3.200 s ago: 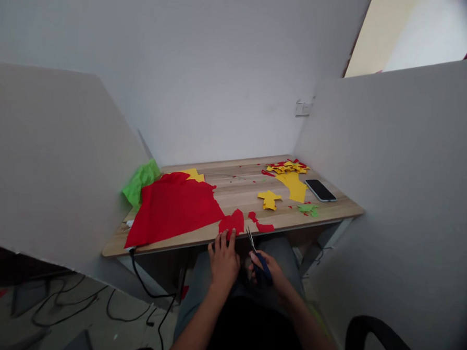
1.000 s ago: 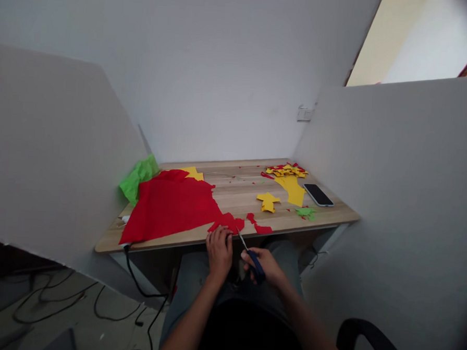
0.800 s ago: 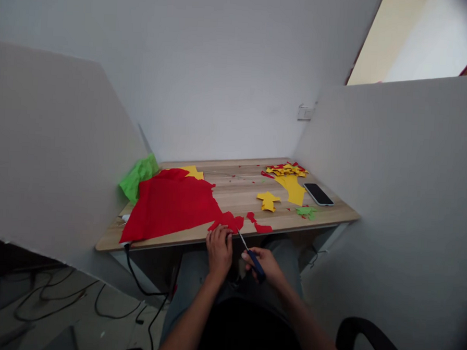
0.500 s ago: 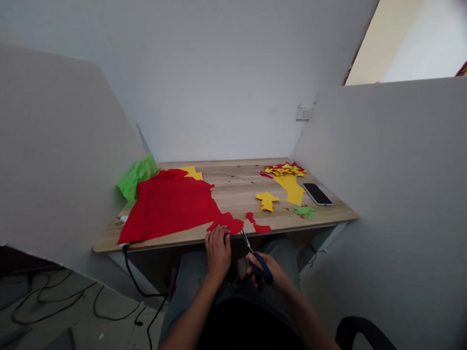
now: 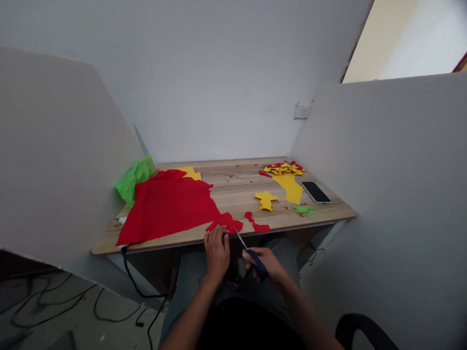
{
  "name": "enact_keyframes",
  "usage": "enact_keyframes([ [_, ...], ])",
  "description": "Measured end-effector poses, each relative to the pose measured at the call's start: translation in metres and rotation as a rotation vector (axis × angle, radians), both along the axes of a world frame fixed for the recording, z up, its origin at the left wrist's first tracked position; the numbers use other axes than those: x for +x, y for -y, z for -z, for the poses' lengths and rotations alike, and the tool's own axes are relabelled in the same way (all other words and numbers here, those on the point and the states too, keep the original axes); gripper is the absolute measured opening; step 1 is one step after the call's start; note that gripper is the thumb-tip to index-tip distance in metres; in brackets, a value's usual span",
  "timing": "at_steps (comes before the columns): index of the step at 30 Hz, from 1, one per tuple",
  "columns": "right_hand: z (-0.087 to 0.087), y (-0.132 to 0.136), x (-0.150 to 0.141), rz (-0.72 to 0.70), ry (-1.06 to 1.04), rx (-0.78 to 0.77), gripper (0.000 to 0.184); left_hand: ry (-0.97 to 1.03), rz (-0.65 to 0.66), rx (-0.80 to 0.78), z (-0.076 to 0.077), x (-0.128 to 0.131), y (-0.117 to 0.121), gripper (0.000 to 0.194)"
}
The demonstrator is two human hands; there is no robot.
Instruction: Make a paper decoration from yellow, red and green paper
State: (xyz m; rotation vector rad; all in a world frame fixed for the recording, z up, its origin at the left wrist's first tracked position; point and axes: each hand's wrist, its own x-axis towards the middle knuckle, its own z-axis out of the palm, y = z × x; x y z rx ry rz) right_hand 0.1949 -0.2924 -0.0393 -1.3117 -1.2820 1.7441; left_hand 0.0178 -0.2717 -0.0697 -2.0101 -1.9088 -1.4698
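My right hand [image 5: 265,263] grips a pair of scissors [image 5: 257,264] by its dark blue handles. The blades point up and left, their tips at a small red cut piece [image 5: 231,223] by the desk's front edge. My left hand [image 5: 217,250] has its fingertips on that piece, pinching its near left side. Behind and left of it spreads a large red sheet [image 5: 169,205]; whether it is cloth or paper I cannot tell. Red scraps [image 5: 261,227] lie just right of the blade tips. Farther right is a yellow shirt-shaped cutout [image 5: 266,199].
On the desk [image 5: 232,196], yellow and red cutouts [image 5: 284,168] are piled at the back right, beside a yellow sheet [image 5: 290,188] and a phone [image 5: 315,192]. Green scraps [image 5: 303,210] lie nearer. Crumpled green material [image 5: 135,179] leans on the left partition [image 5: 54,150].
The scissors' blades, spread apart before, have come together, and their tips have moved left onto the small red piece. My right hand has shifted slightly left; my left hand stays in place.
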Motion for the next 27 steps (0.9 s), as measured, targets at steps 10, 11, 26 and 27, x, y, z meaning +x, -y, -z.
enact_keyframes([
  [10,0.001,0.014,0.010,-0.019,0.003,0.065,0.058,-0.011,0.009,-0.014,-0.003,0.000,0.002,0.027],
  [11,-0.001,0.016,0.011,-0.019,-0.010,0.060,0.060,-0.009,0.009,-0.013,-0.003,0.000,0.002,0.027],
  [26,-0.003,0.004,0.001,-0.046,-0.030,-0.010,0.063,0.046,-0.003,-0.011,-0.007,-0.001,0.001,0.029],
  [27,-0.003,0.005,0.002,-0.051,-0.035,-0.019,0.063,0.051,0.000,-0.011,-0.007,-0.001,0.001,0.029],
])
